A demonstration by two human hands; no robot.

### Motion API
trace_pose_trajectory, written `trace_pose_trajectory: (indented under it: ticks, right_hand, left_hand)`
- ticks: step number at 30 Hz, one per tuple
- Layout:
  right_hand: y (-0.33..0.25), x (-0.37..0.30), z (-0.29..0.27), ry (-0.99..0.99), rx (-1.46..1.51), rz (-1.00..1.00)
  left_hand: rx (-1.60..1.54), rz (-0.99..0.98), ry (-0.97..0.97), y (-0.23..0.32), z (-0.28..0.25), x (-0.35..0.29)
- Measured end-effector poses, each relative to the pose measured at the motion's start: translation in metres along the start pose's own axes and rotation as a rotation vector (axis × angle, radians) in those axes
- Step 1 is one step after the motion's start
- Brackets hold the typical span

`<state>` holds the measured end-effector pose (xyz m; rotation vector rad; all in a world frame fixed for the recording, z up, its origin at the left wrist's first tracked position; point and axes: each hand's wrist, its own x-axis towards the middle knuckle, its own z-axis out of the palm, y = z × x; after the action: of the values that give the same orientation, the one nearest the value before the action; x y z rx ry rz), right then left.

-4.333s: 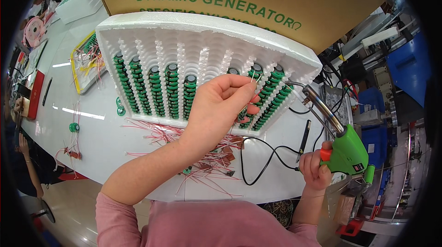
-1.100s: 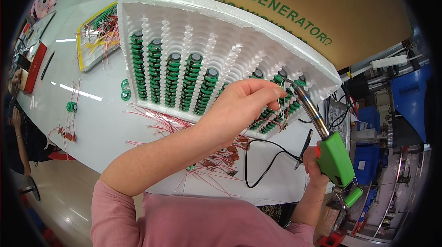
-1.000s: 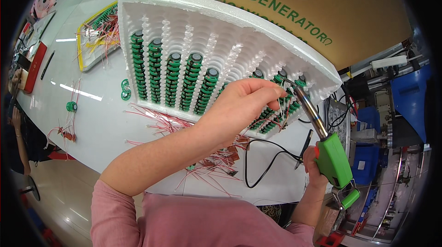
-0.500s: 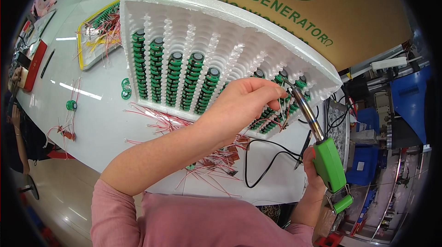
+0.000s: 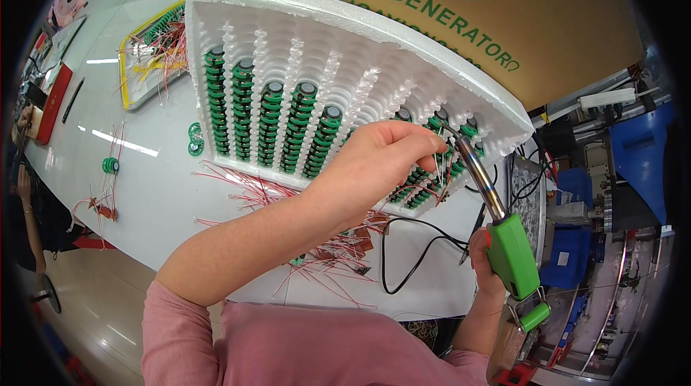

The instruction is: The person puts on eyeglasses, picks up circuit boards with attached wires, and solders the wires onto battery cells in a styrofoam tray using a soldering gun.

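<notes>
My right hand [image 5: 484,264] is wrapped round the handle of a green soldering gun [image 5: 512,253] with a small roll at its rear. Its metal barrel slants up and left, and the tip meets a green part [image 5: 437,121] in the right portion of a white foam tray [image 5: 345,15]. Beside that tip my left hand [image 5: 385,159] pinches thin pale and red wires [image 5: 441,164], their ends hidden by the fingers. Several stacks of green ring-shaped parts [image 5: 299,123] stand in the tray's ribbed grooves, some covered by my left hand.
Red and white wires with small boards [image 5: 342,249] lie before the tray, next to a black cable [image 5: 425,246]. A large cardboard box [image 5: 561,33] stands behind. A yellow-rimmed tray [image 5: 126,84] sits at left, near another person's arm [image 5: 30,217].
Both hands and the soldering gun hold nearly the same place. The foam tray looks shifted a touch to the left.
</notes>
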<state>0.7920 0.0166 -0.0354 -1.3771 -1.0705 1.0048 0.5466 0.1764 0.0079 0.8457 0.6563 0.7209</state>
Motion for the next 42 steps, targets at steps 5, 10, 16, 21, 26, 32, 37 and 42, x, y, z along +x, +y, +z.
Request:
trace_pose_trajectory:
  ticks: [5, 10, 16, 21, 26, 32, 37, 42]
  right_hand:
    - [-0.008, -0.002, 0.012, 0.085, -0.809, -0.273]
    - [-0.020, 0.004, 0.021, 0.044, -0.858, -0.394]
    - [-0.032, 0.009, 0.029, -0.037, -0.926, -0.418]
    - [-0.028, 0.007, 0.025, 0.036, -0.997, -0.557]
    - [-0.038, 0.009, 0.028, -0.050, -0.926, -0.538]
    - [-0.026, 0.006, 0.020, 0.045, -0.611, -0.462]
    - [-0.021, 0.000, 0.011, 0.200, -1.383, -0.522]
    - [0.027, -0.023, -0.049, 0.275, 0.132, -0.057]
  left_hand:
    - [-0.006, -0.010, 0.006, 0.002, 0.001, -0.001]
    - [-0.001, -0.006, 0.006, 0.001, 0.001, -0.001]
    - [0.001, -0.007, -0.001, 0.001, -0.001, -0.004]
    - [-0.003, -0.006, -0.007, 0.001, 0.000, -0.004]
    - [0.002, -0.020, -0.002, 0.002, 0.001, -0.004]
    - [0.022, -0.014, -0.006, 0.002, 0.002, -0.005]
    - [0.014, -0.009, 0.000, 0.003, 0.001, -0.005]
    - [0.053, -0.015, -0.007, 0.009, 0.001, -0.007]
